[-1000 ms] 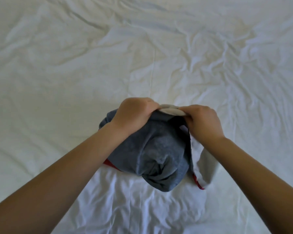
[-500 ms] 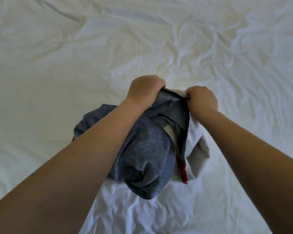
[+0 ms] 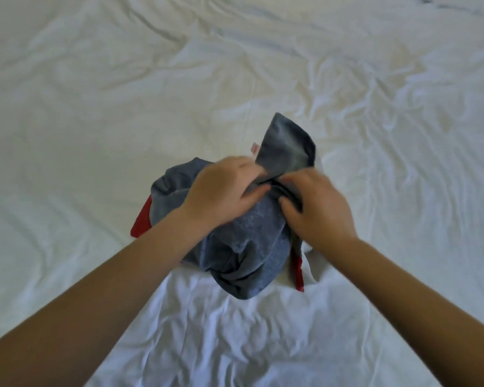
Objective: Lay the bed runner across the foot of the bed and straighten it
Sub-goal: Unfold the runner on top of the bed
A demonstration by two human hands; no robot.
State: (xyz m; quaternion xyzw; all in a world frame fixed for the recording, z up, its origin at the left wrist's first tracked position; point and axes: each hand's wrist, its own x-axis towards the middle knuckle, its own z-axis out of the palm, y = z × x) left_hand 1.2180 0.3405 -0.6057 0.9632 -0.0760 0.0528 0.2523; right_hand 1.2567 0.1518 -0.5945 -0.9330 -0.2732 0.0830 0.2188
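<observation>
Your left hand (image 3: 224, 191) and right hand (image 3: 316, 208) both have fingers pinched on the bunched grey bed runner (image 3: 249, 247), which sits mid-sheet (image 3: 95, 107) in front of you. I'd find one edge, then spread your hands apart slowly so it unrolls flat, not twisted.

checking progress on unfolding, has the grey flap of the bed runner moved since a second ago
Yes. A grey flap of the bed runner now stands up beyond the left hand and right hand, against the white sheet; earlier it lay tucked under the knuckles.
</observation>
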